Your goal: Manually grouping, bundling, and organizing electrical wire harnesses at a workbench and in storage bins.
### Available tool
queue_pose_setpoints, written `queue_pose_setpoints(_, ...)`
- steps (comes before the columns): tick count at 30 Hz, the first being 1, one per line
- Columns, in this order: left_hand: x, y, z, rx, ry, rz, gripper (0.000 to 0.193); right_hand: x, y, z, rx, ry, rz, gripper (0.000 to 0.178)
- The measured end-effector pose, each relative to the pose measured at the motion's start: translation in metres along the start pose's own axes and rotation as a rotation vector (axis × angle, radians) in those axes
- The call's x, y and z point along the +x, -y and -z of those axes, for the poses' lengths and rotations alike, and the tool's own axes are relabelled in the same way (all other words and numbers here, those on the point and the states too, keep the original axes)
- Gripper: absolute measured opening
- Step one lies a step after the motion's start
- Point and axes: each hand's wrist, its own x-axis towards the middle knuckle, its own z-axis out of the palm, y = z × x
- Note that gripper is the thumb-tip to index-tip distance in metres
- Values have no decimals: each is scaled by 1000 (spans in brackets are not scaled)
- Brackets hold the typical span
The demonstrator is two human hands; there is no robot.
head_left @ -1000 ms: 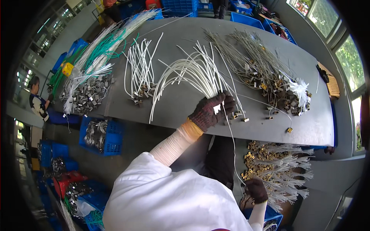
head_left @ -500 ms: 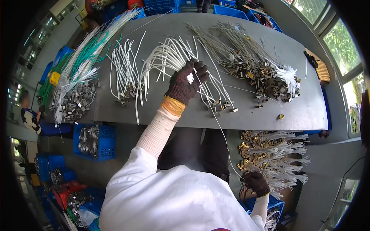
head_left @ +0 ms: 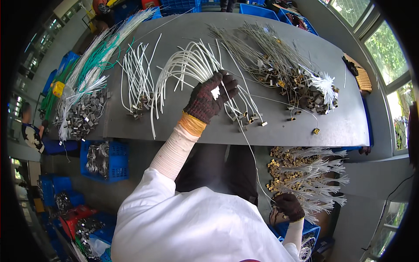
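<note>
My left hand (head_left: 209,98), in a dark knitted glove, is closed over a bundle of white cables (head_left: 181,59) above the grey table. The cables arch up and over to the left of the hand, and a few with small metal end pieces (head_left: 248,118) come out on its right. From this hand a long thin wire (head_left: 252,159) runs down past the table's edge. Its lower end reaches my right hand (head_left: 289,207), gloved too, whose fingers are curled round it low at the right. What lies inside the left palm is partly hidden.
On the grey table (head_left: 183,124) lie a small white cable bunch (head_left: 137,72), grey cables with brass-coloured ends (head_left: 279,78), and white and green cables (head_left: 94,56). Bundles with gold ends (head_left: 305,174) lie below at the right. A blue crate (head_left: 118,161) stands lower left; a person sits far left.
The whole view has shifted slightly. Both hands keep nearly the same places and grips, with the wire still stretched between them.
</note>
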Motion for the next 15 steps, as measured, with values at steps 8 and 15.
queue_pose_setpoints(8,-35,28,4,171,-65,154,27,29,39,-19,65,-6,96,23)
queue_pose_setpoints(15,-96,52,2,288,-181,161,28,113,106,-53,44,151,308,28)
